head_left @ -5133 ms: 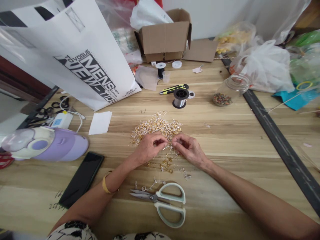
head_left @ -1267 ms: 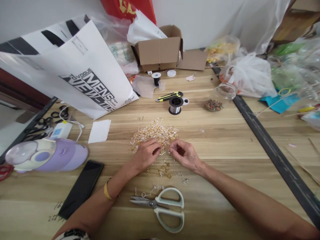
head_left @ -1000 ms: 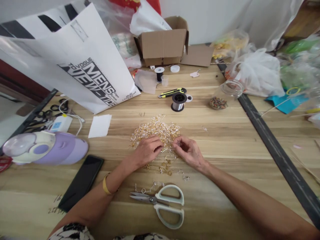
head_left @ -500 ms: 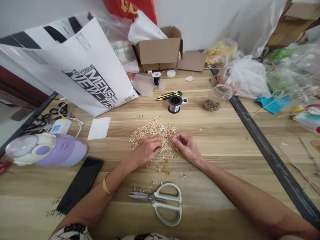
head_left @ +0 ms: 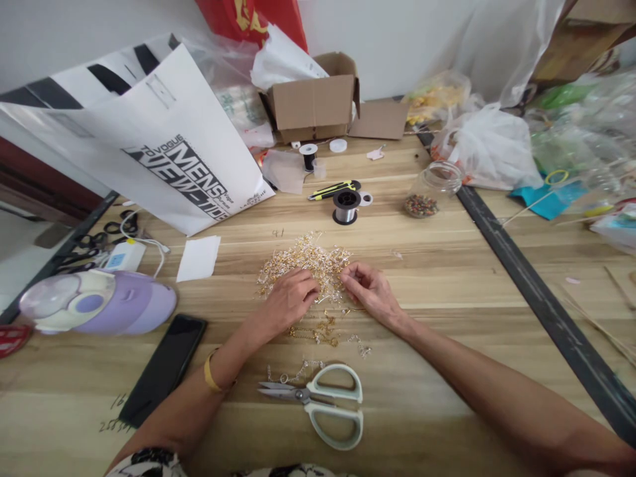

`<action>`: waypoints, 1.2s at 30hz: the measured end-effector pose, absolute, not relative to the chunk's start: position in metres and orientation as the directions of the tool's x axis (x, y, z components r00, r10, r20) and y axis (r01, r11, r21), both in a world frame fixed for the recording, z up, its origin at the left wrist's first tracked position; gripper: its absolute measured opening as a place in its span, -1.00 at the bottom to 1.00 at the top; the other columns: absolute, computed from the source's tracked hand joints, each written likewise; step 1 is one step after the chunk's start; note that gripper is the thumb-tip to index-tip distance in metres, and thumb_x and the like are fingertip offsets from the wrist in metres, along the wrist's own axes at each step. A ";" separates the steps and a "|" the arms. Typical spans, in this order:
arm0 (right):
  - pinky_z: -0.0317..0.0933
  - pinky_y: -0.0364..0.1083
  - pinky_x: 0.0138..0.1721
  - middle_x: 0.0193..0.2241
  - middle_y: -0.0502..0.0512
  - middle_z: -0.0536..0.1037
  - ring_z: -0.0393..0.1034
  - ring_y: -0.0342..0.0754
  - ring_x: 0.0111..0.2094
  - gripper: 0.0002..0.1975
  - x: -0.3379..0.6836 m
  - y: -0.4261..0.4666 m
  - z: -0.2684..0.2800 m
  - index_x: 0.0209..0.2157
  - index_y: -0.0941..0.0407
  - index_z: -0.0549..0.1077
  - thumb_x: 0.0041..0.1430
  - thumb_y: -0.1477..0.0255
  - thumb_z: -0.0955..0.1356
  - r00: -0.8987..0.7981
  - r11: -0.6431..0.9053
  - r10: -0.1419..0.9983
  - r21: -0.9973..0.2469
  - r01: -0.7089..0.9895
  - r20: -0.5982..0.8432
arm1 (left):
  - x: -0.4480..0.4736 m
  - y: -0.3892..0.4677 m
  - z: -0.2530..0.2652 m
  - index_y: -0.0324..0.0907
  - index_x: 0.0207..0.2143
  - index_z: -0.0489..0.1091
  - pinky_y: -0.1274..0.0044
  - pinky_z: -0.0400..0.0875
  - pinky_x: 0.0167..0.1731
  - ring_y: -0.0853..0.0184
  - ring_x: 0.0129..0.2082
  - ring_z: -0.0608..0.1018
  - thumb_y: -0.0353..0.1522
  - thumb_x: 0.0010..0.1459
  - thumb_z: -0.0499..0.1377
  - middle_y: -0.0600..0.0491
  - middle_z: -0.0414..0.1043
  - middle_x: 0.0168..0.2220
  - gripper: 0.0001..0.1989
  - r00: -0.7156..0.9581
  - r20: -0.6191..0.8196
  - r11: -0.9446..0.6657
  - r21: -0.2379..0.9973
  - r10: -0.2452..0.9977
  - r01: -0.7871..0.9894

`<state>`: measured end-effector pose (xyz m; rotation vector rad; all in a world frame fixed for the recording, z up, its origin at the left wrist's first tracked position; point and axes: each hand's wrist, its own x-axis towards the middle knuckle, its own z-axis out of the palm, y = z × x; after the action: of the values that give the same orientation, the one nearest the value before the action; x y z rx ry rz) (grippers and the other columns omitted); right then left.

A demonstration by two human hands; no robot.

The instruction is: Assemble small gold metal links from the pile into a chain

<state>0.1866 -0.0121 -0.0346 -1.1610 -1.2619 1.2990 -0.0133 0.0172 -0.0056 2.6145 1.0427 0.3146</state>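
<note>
The small pieces in the gold and silver pile point(head_left: 298, 257) are too fine to tell apart, and its near edge is partly hidden by the person's hands. The fingertips of the left hand point(head_left: 292, 297) are tucked underneath and out of sight. The patterned clothing point(head_left: 149, 462) is cut off by the bottom edge, and the tall printed bag point(head_left: 183, 159) runs out at the left.

The two hands are apart, with part of the pile showing between them. The left hand is palm down with its fingers bent, resting over the pile's near left edge; whether it grips anything cannot be told. The right hand point(head_left: 370, 291) is curled, thumb and forefinger close together at the pile's right edge; whether a piece sits between them is too small to tell.

The pile lies on the desk point(head_left: 422, 358), mostly beyond the left hand and to the left of the right one. Gold chains point(head_left: 325, 338) lie on the near side of the gap between the hands, with a short silver chain point(head_left: 358, 346) just to their right. Nearer the person are scissors point(head_left: 301, 395), well apart from both hands.
</note>
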 end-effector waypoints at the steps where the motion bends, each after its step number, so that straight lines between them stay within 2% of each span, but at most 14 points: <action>1: -0.03 -0.21 -0.67 -0.68 -0.12 0.24 0.07 -0.24 -0.67 -0.70 0.187 -0.012 -0.035 -0.40 0.15 0.34 0.09 0.18 0.35 -0.097 -0.015 0.995 -1.000 -0.015 -0.014 | -0.014 0.017 -0.006 -0.21 -0.39 0.42 0.50 0.26 -0.26 0.32 -0.30 0.39 -0.44 0.20 0.09 0.04 0.38 -0.38 -0.86 0.714 0.090 -0.689 0.369 0.695 0.624; 10: -0.03 -0.22 -0.68 -0.70 -0.13 0.23 0.07 -0.24 -0.69 -0.68 0.187 -0.011 -0.036 -0.41 0.15 0.33 0.08 0.15 0.36 -0.071 -0.053 0.996 -0.997 -0.064 -0.048 | -0.010 0.018 -0.008 -0.20 -0.37 0.44 0.48 0.30 -0.20 0.34 -0.30 0.43 -0.44 0.19 0.12 0.05 0.44 -0.37 -0.89 0.692 0.191 -0.683 0.470 0.697 0.558; 15: -0.02 -0.22 -0.67 -0.71 -0.13 0.25 0.08 -0.24 -0.70 -0.69 0.188 -0.010 -0.036 -0.42 0.15 0.33 0.08 0.17 0.36 -0.058 -0.049 0.997 -0.995 -0.090 -0.044 | -0.003 0.016 -0.012 -0.22 -0.35 0.45 0.49 0.31 -0.19 0.33 -0.27 0.43 -0.45 0.19 0.12 0.02 0.46 -0.35 -0.89 0.703 0.275 -0.724 0.492 0.656 0.484; 19: -0.03 -0.22 -0.67 -0.71 -0.14 0.25 0.07 -0.25 -0.70 -0.71 0.188 -0.009 -0.035 -0.42 0.15 0.33 0.09 0.19 0.36 -0.057 -0.036 0.998 -0.993 -0.115 -0.029 | -0.002 0.017 -0.011 -0.23 -0.31 0.45 0.48 0.32 -0.17 0.33 -0.25 0.44 -0.47 0.20 0.10 0.01 0.48 -0.32 -0.87 0.720 0.245 -0.722 0.497 0.649 0.482; 25: -0.04 -0.22 -0.67 -0.72 -0.14 0.24 0.06 -0.25 -0.70 -0.71 0.189 -0.009 -0.035 -0.42 0.15 0.33 0.09 0.20 0.35 -0.060 -0.041 0.998 -0.992 -0.123 -0.034 | -0.005 0.022 -0.004 -0.22 -0.28 0.49 0.45 0.35 -0.16 0.32 -0.26 0.48 -0.48 0.19 0.08 -0.01 0.51 -0.30 -0.83 0.677 0.180 -0.649 0.532 0.714 0.543; 29: -0.03 -0.23 -0.66 -0.71 -0.14 0.24 0.07 -0.25 -0.70 -0.71 0.189 -0.009 -0.034 -0.42 0.15 0.33 0.09 0.20 0.35 -0.060 -0.044 0.997 -0.993 -0.105 -0.038 | -0.004 0.028 0.003 -0.20 -0.22 0.49 0.47 0.38 -0.20 0.33 -0.26 0.51 -0.51 0.20 0.04 -0.01 0.52 -0.27 -0.76 0.632 0.190 -0.603 0.587 0.751 0.540; 36: -0.06 -0.23 -0.68 -0.72 -0.14 0.24 0.06 -0.25 -0.71 -0.70 0.188 -0.009 -0.032 -0.42 0.15 0.33 0.09 0.18 0.35 -0.059 -0.056 0.997 -0.994 -0.094 -0.050 | -0.003 0.040 0.004 -0.21 -0.27 0.51 0.56 0.37 -0.31 0.38 -0.37 0.53 -0.52 0.14 0.05 0.04 0.54 -0.36 -0.76 0.496 0.162 -0.455 0.698 0.853 0.554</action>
<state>0.1884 -0.0094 -0.0325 -1.1493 -1.1530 1.3334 -0.0032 0.0396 0.0036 2.1675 1.1513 0.6801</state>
